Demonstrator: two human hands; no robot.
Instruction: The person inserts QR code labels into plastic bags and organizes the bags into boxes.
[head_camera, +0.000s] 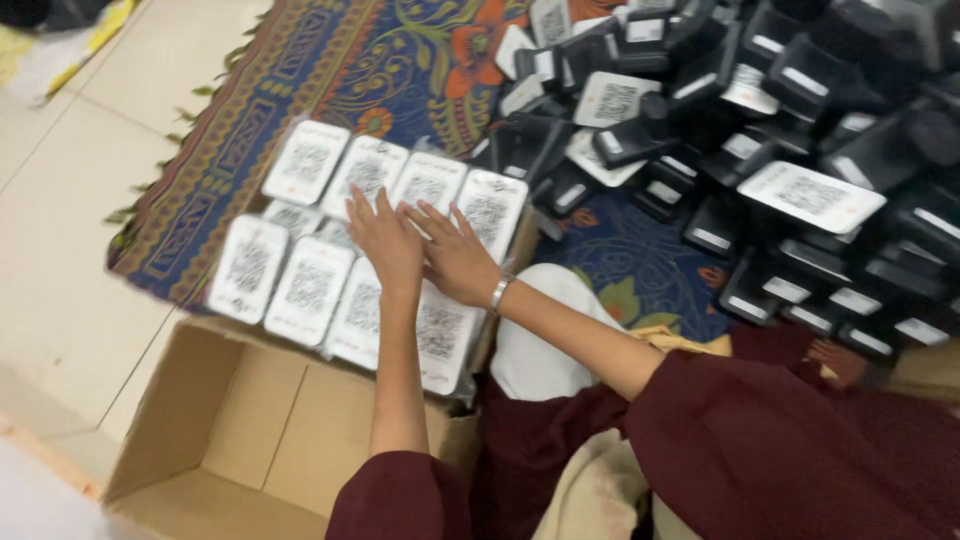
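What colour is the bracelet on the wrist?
Silver; the bracelet sits on the right hand's wrist, clearest in the head view.

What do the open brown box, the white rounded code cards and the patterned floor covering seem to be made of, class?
Open brown box: corrugated cardboard by the look, matt tan with folded flaps.
White rounded code cards under the left hand and right hand: probably glossy plastic; they catch the light.
Patterned floor covering: woven or printed fabric, fringed along its edge.
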